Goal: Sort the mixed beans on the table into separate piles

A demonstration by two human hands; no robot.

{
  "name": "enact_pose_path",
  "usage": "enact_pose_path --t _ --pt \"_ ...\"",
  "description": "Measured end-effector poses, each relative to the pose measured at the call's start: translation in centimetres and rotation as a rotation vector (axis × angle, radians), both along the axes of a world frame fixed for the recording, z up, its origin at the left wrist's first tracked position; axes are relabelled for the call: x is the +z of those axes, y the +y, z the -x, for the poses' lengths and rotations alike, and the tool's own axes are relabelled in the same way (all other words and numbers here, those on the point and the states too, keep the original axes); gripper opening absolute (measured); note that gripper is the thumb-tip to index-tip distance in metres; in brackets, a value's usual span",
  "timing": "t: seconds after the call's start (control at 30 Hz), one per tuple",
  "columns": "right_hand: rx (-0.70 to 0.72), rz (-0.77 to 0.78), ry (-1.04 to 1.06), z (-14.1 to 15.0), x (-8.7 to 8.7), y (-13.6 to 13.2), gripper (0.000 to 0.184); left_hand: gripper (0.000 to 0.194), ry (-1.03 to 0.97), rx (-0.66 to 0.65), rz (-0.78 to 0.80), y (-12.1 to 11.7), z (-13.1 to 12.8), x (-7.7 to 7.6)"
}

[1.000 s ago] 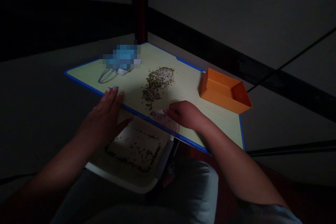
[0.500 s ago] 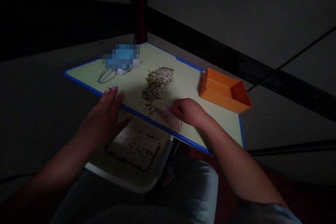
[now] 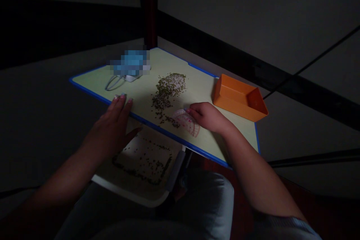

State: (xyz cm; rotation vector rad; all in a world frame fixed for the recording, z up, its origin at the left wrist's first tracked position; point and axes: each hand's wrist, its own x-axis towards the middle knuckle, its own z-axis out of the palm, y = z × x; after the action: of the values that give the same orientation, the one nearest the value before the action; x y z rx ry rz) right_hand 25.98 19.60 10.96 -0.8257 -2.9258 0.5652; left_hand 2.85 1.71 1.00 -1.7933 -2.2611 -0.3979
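Across the middle of the pale, blue-edged board (image 3: 205, 86), I see a heap of small grains (image 3: 171, 82), lighter at its far end and darker toward the near edge, where it thins into a loose scatter. Just right of that scatter lies the clear protractor (image 3: 187, 122) with pink markings, its left side beside a few dark grains. The person's right hand (image 3: 206, 115) has it pinched at the far right part, thumb and fingers closed on it, the other fingers curled under. Over at the near left edge, the left hand (image 3: 109, 125) lies open, fingers stretched over the blue rim, thumb spread away, grasping nothing that I can make out; how firmly it presses, I cannot tell. Below that near edge sits a white tray (image 3: 129, 194), more dark grains strewn inside and lined along its sides. On the far right stands an orange box (image 3: 239, 109); far left, a blurred blue thing (image 3: 131, 62) with a grey loop (image 3: 108, 84) beside it.
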Motion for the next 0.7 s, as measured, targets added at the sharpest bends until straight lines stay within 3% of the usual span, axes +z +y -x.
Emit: enact_pose_path --t 0.47,0.7 --pt "0.147 0.232 -0.020 -1.7 -0.2 2.9 0.027 0.083 -0.016 -0.004 -0.017 0.1 0.2 -0.2" --pt "0.135 0.187 -0.065 -1.5 0.0 2.2 0.027 0.082 -0.012 -0.001 -0.013 0.2 0.2 -0.2"
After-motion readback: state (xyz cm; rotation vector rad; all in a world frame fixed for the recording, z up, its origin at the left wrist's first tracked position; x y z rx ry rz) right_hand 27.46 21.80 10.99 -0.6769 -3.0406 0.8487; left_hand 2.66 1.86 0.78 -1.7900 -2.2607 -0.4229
